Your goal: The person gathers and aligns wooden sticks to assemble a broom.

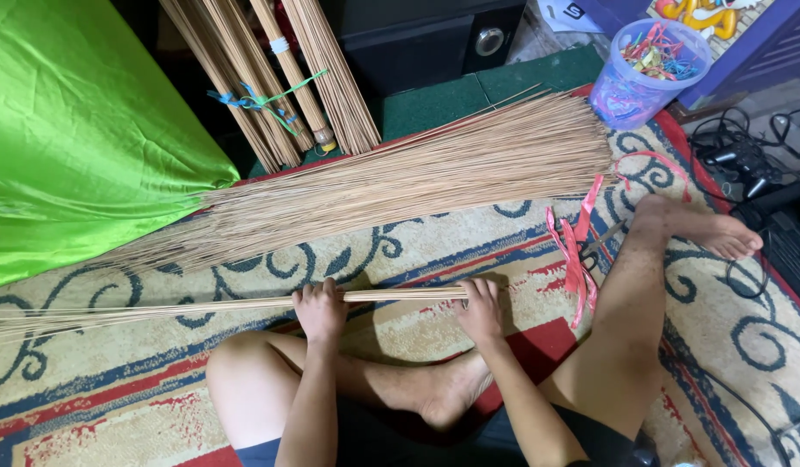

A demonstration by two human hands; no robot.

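Observation:
A thin bundle of pale broom sticks (157,309) lies across my lap, stretching far to the left over the patterned carpet. My left hand (320,310) is closed around the bundle near its middle. My right hand (481,310) grips its thick end. Beyond my hands, a large loose pile of the same sticks (400,177) lies diagonally on the carpet. A red ribbon (576,251) lies beside my right knee, with scissors (600,245) next to it.
Tied stick bundles (279,78) lean at the back. A green cloth (80,138) covers the left. A clear plastic tub of coloured ties (646,69) stands at upper right. Black cables (755,164) lie at right. My legs are folded on the carpet (694,363).

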